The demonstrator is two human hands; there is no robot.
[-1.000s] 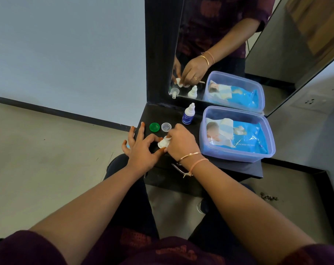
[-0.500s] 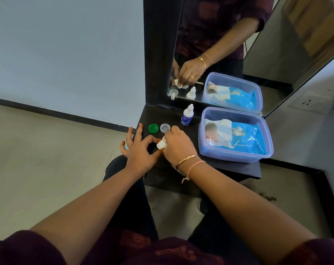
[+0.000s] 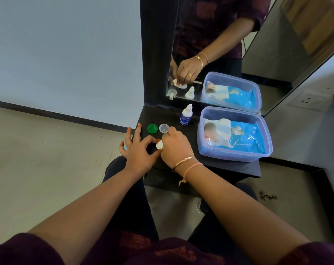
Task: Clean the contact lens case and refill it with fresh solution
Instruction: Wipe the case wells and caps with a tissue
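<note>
A small white contact lens case (image 3: 159, 145) rests on the black shelf (image 3: 229, 168). My left hand (image 3: 138, 152) pinches it between thumb and forefinger, the other fingers spread. My right hand (image 3: 176, 148) is closed over the case from the right and presses a bit of white wipe into it; my fingers hide most of the wipe. The mirror reflection (image 3: 179, 84) shows the white case under those fingers. A green cap (image 3: 152, 128) and a clear cap (image 3: 164, 128) lie loose just beyond my hands. The solution bottle (image 3: 186, 117) stands upright behind them.
A blue plastic tub (image 3: 235, 157) with a pack of wet wipes (image 3: 238, 135) fills the right half of the shelf. A black-framed mirror (image 3: 229, 44) rises at the back. The shelf's front edge runs just under my wrists, above my knees and the floor.
Both hands stay on the case. My right hand has worked slightly forward, its knuckles now close to the clear cap.
</note>
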